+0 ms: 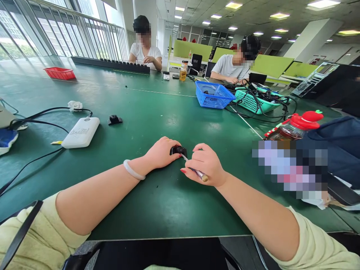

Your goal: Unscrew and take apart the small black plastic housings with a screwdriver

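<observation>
sleeves (36, 240) cross table edge (168, 237) well behind left grip (161, 153) clamping black part (182, 150), right grip (208, 165) clamping tool (201, 174).

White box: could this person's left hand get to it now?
Probably yes: nothing seems to stand between the left hand and the white box, though that hand holds a black part.
</observation>
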The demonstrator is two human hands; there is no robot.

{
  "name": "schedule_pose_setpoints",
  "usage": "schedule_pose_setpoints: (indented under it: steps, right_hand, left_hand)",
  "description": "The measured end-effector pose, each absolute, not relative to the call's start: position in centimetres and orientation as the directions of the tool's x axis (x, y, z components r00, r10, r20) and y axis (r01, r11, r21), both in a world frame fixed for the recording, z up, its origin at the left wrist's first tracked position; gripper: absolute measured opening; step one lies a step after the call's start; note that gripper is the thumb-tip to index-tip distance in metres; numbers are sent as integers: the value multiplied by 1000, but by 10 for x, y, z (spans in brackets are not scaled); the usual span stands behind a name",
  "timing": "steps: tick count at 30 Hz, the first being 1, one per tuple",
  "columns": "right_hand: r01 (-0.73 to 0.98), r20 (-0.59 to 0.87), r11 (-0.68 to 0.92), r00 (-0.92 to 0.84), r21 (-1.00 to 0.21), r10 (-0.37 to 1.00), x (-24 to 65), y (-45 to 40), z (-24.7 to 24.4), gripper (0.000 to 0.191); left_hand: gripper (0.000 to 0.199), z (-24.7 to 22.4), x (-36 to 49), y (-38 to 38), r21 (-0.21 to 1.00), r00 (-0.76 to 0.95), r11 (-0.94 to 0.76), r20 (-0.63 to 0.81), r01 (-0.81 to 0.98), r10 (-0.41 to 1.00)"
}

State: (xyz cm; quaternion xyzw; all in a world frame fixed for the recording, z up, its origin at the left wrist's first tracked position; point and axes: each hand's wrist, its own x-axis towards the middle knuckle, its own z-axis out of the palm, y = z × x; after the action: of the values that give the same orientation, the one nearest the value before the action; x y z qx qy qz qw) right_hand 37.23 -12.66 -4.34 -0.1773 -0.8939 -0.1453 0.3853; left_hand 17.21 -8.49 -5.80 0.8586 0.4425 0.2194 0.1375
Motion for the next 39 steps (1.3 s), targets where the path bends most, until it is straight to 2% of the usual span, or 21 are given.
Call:
schedule_pose_setpoints:
  steps: [9,15,28,39]
  right_hand:
    - [380,580,906,-787,189,209,366,-127,-47,43]
    - [404,623,899,-750,167,221,371,-125,-43,44]
    - [409,635,881,-752,239,177,376,-124,-38,42]
    - [403,649,883,-743,241,162,381,-124,-36,40]
  left_hand:
    - [29,-56,172,-85,430,504,-557,241,711,830]
    - [30,-55,172,-87,444,502,-551,235,706,832]
    - [29,-57,171,-85,439,500,-553,240,708,832]
    - [30,-58,171,-86,451,501,-552,239,701,832]
